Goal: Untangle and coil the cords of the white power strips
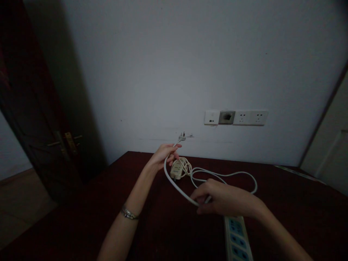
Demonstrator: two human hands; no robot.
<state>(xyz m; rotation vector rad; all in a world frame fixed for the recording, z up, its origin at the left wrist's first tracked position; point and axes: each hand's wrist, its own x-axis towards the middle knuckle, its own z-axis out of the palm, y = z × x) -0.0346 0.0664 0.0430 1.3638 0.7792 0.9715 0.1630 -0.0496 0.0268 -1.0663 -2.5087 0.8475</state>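
My left hand (pixel 165 154) is closed on the white cord just below its plug (pixel 181 137), which points up toward the wall. From there the white cord (pixel 176 185) curves down to my right hand (pixel 217 198), which pinches it above the dark red table (pixel 81 217). A white power strip (pixel 237 239) with blue sockets lies under my right wrist. A loop of the same cord (pixel 239 175) rests on the table behind.
A small beige adapter (pixel 176 169) with a coiled thin cable (pixel 187 165) lies on the table below my left hand. Wall sockets (pixel 250 117) are mounted on the white wall above. A dark wooden door (pixel 35 119) stands open at left.
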